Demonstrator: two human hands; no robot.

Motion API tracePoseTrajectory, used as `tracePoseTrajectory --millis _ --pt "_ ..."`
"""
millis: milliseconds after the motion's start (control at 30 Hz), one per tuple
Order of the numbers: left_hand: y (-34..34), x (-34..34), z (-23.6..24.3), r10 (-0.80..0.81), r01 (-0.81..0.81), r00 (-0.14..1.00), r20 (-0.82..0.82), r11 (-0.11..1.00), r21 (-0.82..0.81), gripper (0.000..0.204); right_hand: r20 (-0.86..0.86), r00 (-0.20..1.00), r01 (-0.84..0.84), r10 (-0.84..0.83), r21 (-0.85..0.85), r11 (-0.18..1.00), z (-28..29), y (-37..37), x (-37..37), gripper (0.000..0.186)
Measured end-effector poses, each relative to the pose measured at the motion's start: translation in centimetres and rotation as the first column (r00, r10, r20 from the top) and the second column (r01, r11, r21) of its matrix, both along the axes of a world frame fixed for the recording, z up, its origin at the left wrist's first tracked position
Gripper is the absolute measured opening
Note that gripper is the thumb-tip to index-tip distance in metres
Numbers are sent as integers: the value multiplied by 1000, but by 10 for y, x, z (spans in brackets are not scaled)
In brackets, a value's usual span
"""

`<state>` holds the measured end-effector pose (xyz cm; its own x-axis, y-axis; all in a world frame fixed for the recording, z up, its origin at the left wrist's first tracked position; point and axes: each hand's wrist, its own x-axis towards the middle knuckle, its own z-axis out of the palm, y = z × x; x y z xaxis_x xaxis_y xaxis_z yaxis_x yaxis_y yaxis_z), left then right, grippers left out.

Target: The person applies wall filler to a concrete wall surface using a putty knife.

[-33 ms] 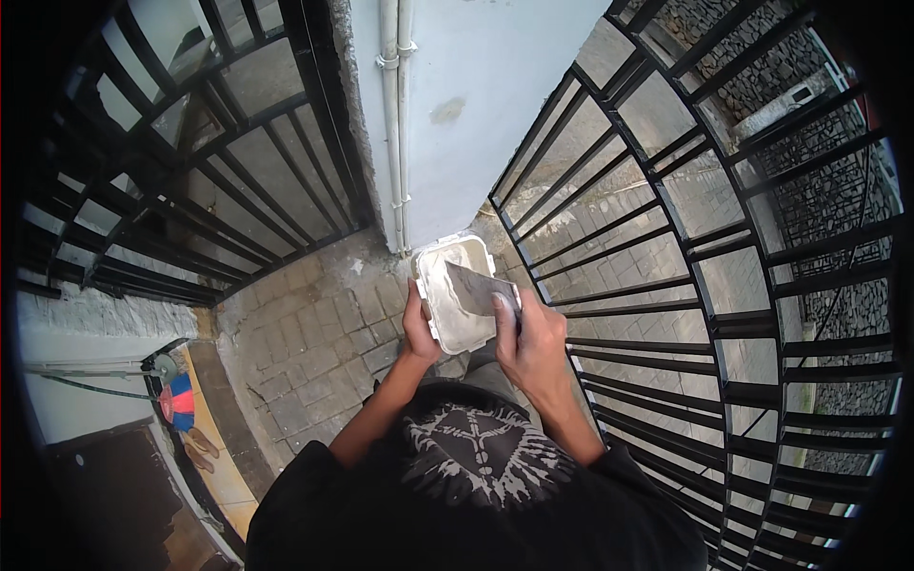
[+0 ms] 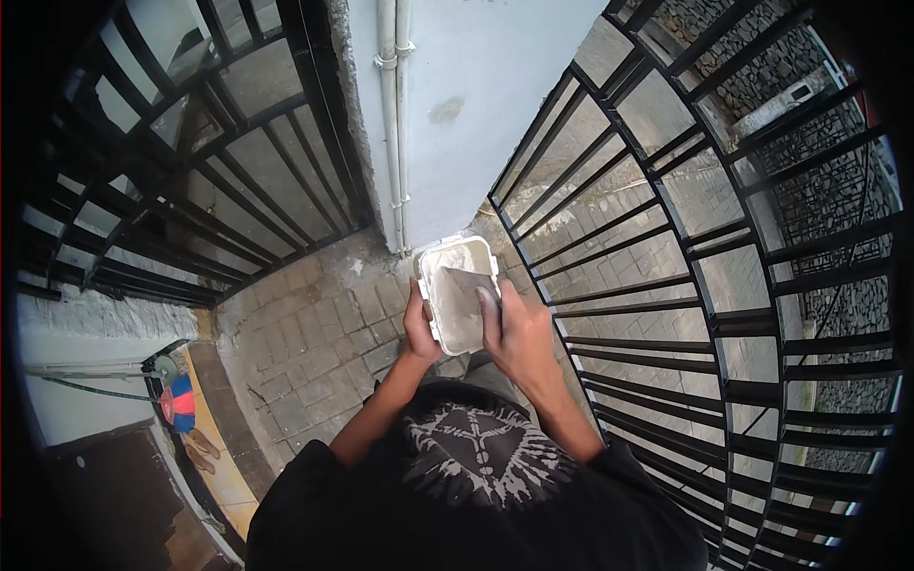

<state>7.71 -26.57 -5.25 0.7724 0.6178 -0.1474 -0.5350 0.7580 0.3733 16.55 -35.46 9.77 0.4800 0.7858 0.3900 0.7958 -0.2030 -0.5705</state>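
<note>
A white rectangular plastic container (image 2: 441, 249) with pale paste inside sits in front of me at chest height. My left hand (image 2: 419, 324) grips it by its left side, fingers hidden beneath the rim. In my right hand (image 2: 519, 328) is a flat grey scraper (image 2: 464, 288), pinched with the thumb on top. The scraper's blade lies over the container's opening and reaches into the whitish paste (image 2: 462, 330). Part of the blade is covered by the right thumb and fingers.
A pale blue wall (image 2: 486, 105) with vertical white pipes (image 2: 394, 124) stands straight ahead. Black barred gates (image 2: 657, 190) flank it on both sides. Paving bricks (image 2: 305, 333) cover the ground. Brown sandals (image 2: 200, 449) and a red and blue object (image 2: 178, 402) lie at the left.
My right hand has shifted left and slightly down with the scraper, bringing its blade further into the container. The left hand and the container stay almost in place.
</note>
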Motion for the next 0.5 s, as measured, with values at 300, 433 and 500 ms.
tracePoseTrajectory --millis 300,433,500 --pt "0 7 1 25 -21 993 -120 999 28 57 47 998 33 -35 49 998 -17 2 11 13" --pt "-1 7 -3 77 -67 988 -137 995 78 57 -27 999 -43 43 -21 999 -22 4 -2 12" --pt "1 6 -2 65 -57 987 -146 996 63 58 -12 988 -153 153 30 988 -19 4 -7 12"
